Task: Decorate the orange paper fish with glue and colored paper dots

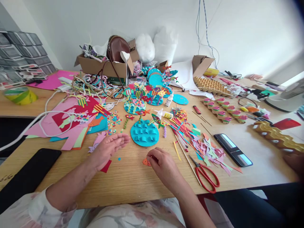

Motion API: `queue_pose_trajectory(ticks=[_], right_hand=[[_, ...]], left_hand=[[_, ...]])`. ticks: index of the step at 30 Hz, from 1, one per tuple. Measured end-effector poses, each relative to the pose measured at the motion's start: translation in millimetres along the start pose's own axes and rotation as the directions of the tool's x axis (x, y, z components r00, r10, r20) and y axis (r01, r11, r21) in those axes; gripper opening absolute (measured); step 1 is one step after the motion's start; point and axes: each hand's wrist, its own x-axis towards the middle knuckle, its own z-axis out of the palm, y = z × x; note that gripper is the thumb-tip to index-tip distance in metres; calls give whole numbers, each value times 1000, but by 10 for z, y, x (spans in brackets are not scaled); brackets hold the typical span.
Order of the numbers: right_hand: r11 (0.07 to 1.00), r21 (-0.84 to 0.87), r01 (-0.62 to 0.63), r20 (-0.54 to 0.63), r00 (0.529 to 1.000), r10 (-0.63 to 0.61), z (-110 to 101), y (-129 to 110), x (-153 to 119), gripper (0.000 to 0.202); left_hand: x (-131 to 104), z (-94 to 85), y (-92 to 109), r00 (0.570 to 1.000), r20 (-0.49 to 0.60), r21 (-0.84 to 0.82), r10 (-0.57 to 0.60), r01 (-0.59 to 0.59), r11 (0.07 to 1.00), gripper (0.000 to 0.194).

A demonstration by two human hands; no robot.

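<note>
Hands (108, 148) (162, 161) apart (left flat), right at orange fish (145, 162)

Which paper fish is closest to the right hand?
The small orange fish right at the right hand's fingertips. The others, like the green spotted fish, are farther away.

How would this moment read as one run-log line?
left hand: open, empty; right hand: pinched at orange paper fish; ahead: blue paper disc; right: red-handled scissors
</note>
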Motion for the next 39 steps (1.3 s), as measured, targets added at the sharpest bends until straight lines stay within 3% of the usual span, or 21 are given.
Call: queue_pose_trajectory(ticks=[5, 10, 13, 18, 20, 25, 30, 39], right_hand=[[999, 33, 12, 33, 999, -13, 20, -44, 24, 15], [998, 60, 31, 64, 997, -35, 45, -84, 35, 16], [998, 51, 27, 83, 996, -31, 41, -83, 26, 16], [999, 39, 12, 111, 994, -16, 13, -84, 4, 17], [999, 40, 2, 120, 993, -7, -5, -82, -11, 17], [999, 47, -7, 134, 991, 1, -34, -57, -53, 18], [999, 44, 5, 125, 992, -11, -67, -32, -68, 19], [999, 38, 9, -82, 997, -5, -412, 148, -161, 16]], left_hand=[[133, -175, 210, 975, -70, 348, 209, -173, 921, 27], [310, -328, 312, 936, -30, 658, 350, -245, 712, 19], [395, -436, 356, 924, 69, 831, 377, -262, 490, 19], [513, -561, 370, 926, 274, 962, 261, -267, -65, 20], [564, -620, 369, 932, 293, 950, 211, -261, -170, 21], [682, -782, 372, 945, 282, 943, 166, -241, -231, 21], [758, -800, 280, 950, 295, 929, 104, -259, -264, 18], [802, -730, 243, 949, 300, 921, 91, -264, -285, 12]])
